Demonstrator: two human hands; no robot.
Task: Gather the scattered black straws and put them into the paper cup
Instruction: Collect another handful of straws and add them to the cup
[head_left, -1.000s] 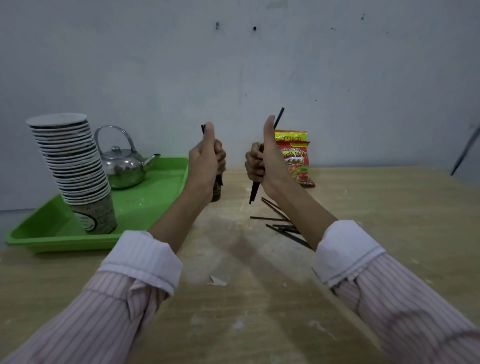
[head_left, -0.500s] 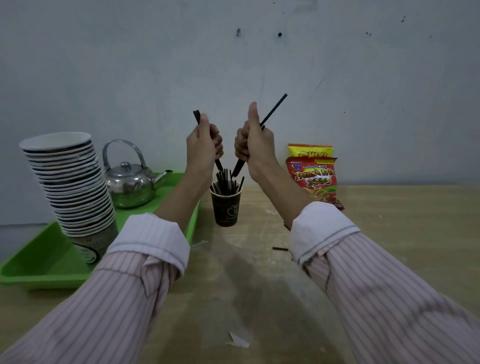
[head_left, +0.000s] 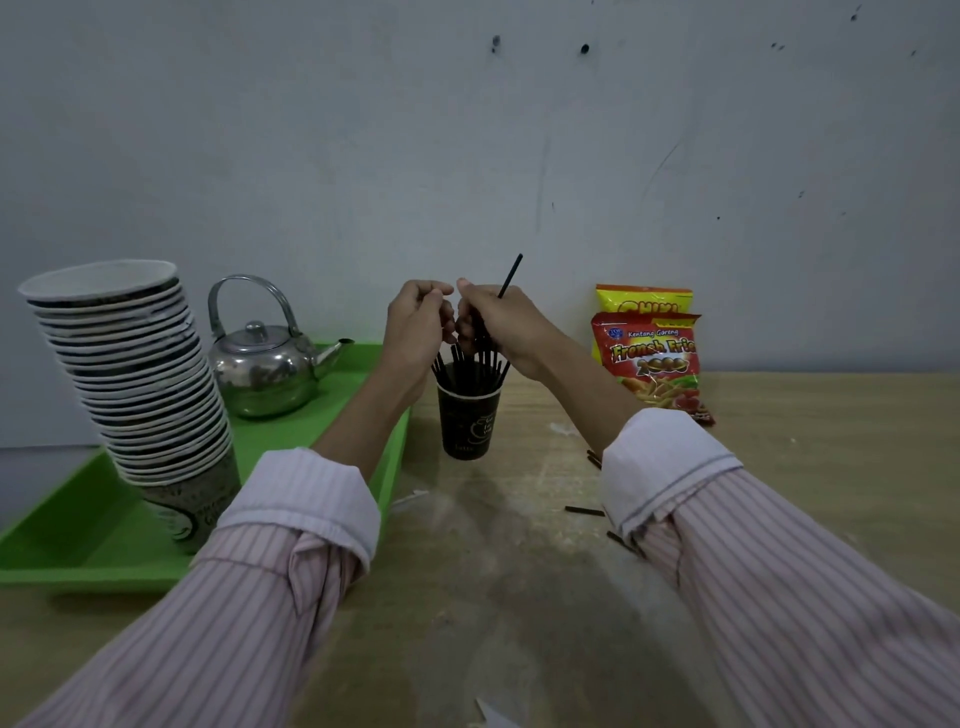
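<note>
A pale wooden table (head_left: 779, 415) carries everything. Left of the dark paper cup (head_left: 467, 421) lies a green plastic tray (head_left: 72, 566) with a tall leaning stack of paper cups (head_left: 135, 384) and a shiny steel kettle (head_left: 265, 374). Right of the cup, a red snack bag (head_left: 654, 364) reads "Kentang Goreng", "French Frie…" and "2000". The yellow bag (head_left: 644, 299) behind it has lettering that is half hidden. The cup's pale logo is too faint to read.

Above the cup, the right hand (head_left: 498, 322) grips one black straw (head_left: 511, 275), tilted. The left hand (head_left: 415, 327) curls beside it; whether it holds anything cannot be told. The black straws in the cup (head_left: 480, 364) stand upright, and loose straws (head_left: 584, 511) lie on the table to the cup's right.
</note>
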